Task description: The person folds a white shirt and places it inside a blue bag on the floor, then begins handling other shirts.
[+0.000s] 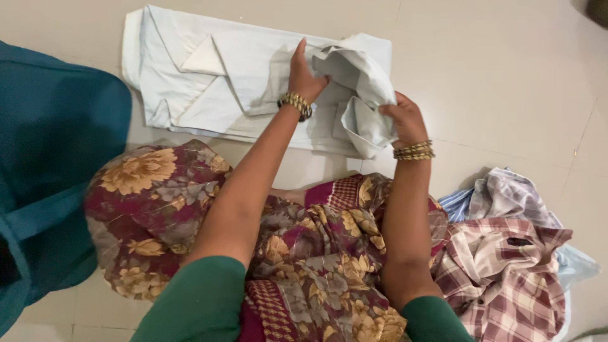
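Head view: a pale shirt (240, 82) lies spread on the tiled floor (494, 69), partly folded, one triangular flap turned over near its left end. Its right part is lifted off the floor and bunched between both hands.

Left hand (305, 76) rests on the cloth, fingers extended and thumb curled over a raised fold, pinning and pinching it at once. Right hand (403, 119) is closed on the hanging edge of the same fold, lower right. Both wrists carry gold bangles (295, 103).

Handling, as a judgement: thin woven cloth, light, limp, no stiffness of its own. It drapes wherever unsupported and creases readily. Not slippery, not fragile. Best taken at seams, hem or a folded edge, two points apart, so the panel stays taut; a single pinch in the middle would let it sag and undo the fold.

Around it: the person's floral maroon garment (152, 202) fills the lower centre, green sleeves (196, 304) at the bottom edge. A heap of checked shirts (506, 266), red-and-white over blue-and-white, lies crumpled on the floor to the right, apart from the pale shirt. A teal fabric bag (50, 158) sits at the left edge, close to the pale shirt's left end.
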